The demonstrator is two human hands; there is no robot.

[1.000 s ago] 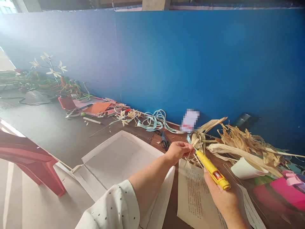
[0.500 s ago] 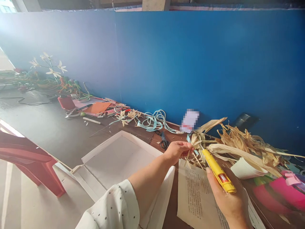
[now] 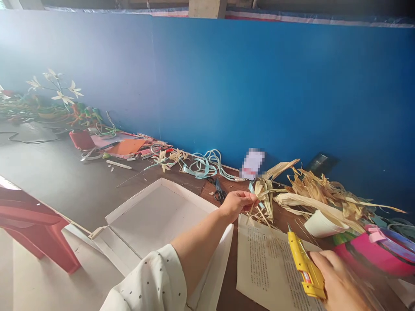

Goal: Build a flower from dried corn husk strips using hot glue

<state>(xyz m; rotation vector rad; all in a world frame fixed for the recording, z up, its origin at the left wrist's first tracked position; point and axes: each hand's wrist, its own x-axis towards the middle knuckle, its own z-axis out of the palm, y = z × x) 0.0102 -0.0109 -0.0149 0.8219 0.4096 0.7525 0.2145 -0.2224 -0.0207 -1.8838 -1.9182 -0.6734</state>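
Observation:
Pinched in my left hand is a small corn husk flower with pale, dry petals, held above the table near the top edge of a printed sheet. My right hand grips a yellow hot glue gun over the sheet's right side. The gun's nozzle points up and away, apart from the flower. Dry corn husks lie heaped behind and to the right of the flower. Part of my right hand is blurred at the lower edge.
Black scissors and a light blue ribbon coil lie beyond my left hand. An open white box lid sits left of my arm. A tipped white cup and a pink container stand right. A red chair is beside the table.
My right hand has drawn the glue gun back from the flower, down and to the right. My left hand still holds the flower. The view has shifted slightly.

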